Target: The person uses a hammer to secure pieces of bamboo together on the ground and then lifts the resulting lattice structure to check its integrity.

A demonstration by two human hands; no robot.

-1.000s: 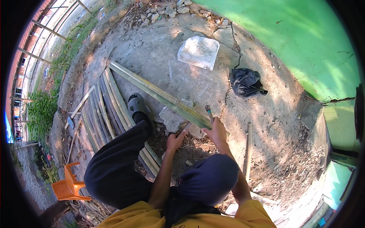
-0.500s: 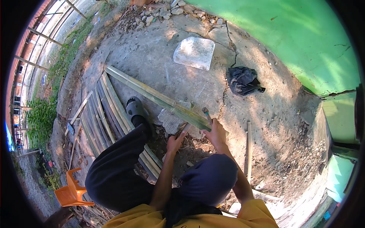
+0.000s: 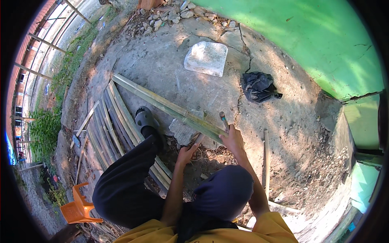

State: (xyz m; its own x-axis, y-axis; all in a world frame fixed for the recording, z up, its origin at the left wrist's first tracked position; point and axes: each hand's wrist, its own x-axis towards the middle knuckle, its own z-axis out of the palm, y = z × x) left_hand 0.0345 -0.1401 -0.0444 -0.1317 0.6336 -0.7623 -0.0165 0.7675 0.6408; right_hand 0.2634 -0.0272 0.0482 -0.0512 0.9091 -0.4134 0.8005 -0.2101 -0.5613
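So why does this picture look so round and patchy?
Head view: fisheye distortion bends straight edges inside a black rim; head view: sunlight and shadow dapple the green wall and concrete ground; head view: glare nearly whitens part of the pale block.

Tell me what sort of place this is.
It looks like an outdoor yard beside a building: a green wall borders the right side, the concrete ground is cracked and sun-dappled, and a leafy bush grows at the left.

A yellow shirt (image 3: 267, 229), dark trousers (image 3: 123, 188) and a grey, holed clog (image 3: 144, 117) are worn.
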